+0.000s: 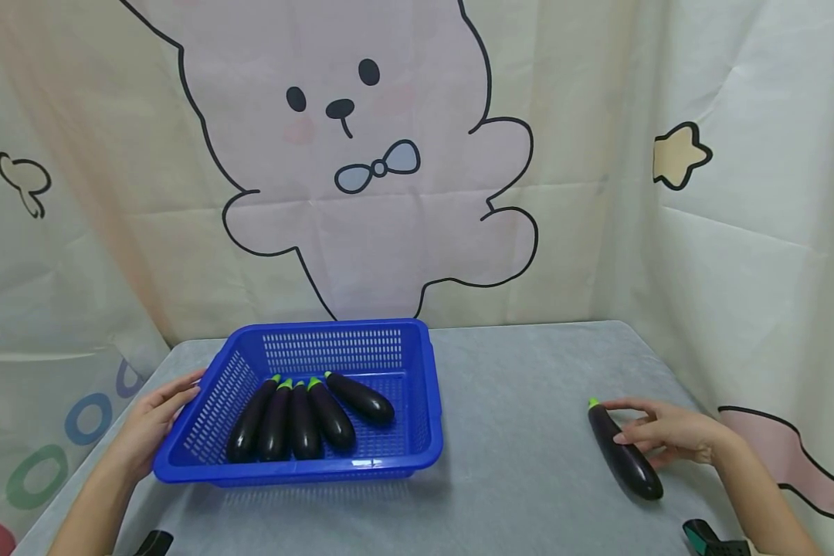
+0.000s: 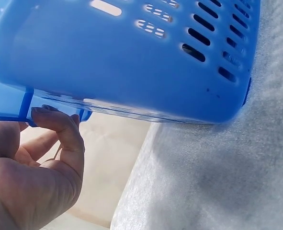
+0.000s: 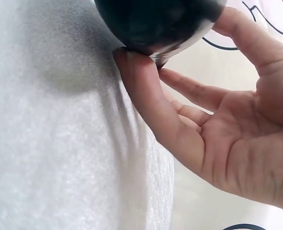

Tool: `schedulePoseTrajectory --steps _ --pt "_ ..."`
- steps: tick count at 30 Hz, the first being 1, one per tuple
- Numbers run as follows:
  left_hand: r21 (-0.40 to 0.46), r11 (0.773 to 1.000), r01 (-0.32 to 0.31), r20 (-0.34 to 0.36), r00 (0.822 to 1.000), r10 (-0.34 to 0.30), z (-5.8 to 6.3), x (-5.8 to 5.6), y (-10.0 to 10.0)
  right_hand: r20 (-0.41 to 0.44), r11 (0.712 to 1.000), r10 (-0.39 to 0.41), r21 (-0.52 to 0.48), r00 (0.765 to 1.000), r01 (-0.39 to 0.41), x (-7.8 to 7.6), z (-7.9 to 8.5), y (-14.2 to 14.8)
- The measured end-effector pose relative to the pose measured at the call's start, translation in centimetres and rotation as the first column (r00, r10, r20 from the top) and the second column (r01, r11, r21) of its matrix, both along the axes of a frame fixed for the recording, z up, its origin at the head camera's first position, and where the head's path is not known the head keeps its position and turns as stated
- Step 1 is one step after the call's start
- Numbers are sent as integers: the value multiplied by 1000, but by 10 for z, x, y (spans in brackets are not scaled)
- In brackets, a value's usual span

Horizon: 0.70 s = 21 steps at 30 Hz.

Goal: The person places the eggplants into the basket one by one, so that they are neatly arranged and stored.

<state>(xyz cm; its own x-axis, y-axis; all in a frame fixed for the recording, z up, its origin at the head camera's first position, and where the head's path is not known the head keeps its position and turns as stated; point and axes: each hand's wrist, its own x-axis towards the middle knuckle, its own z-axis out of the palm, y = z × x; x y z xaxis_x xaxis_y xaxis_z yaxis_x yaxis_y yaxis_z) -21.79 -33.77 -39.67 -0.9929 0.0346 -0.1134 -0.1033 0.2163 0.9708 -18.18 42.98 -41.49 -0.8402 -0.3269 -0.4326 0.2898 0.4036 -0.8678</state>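
A blue plastic basket (image 1: 396,459) with slotted walls stands on the left half of the table, and several dark eggplants (image 1: 306,425) with green stem ends lie side by side in it. My left hand (image 1: 156,421) grips the basket's left rim, and the left wrist view shows its curled fingers (image 2: 64,134) at the rim's edge. At the right of the table, my right hand (image 1: 677,434) holds a single eggplant (image 1: 622,452) between thumb and fingers, stem end pointing away. Seen from the right wrist, the thumb and fingers (image 3: 146,91) touch the eggplant's rounded body (image 3: 155,19).
The table (image 1: 514,432) has a grey cloth cover. Behind it hangs a pale curtain (image 1: 570,255) with a cartoon bear, and similar curtains close off both sides. Dark device parts (image 1: 714,538) show near each wrist at the bottom edge.
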Motion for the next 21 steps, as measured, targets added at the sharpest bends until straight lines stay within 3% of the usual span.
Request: schedulePoseTrajectory --steps 21 --pt "-25 1000 -15 1 1000 15 -3 0 0 -60 998 -29 -49 998 26 -12 3 -15"
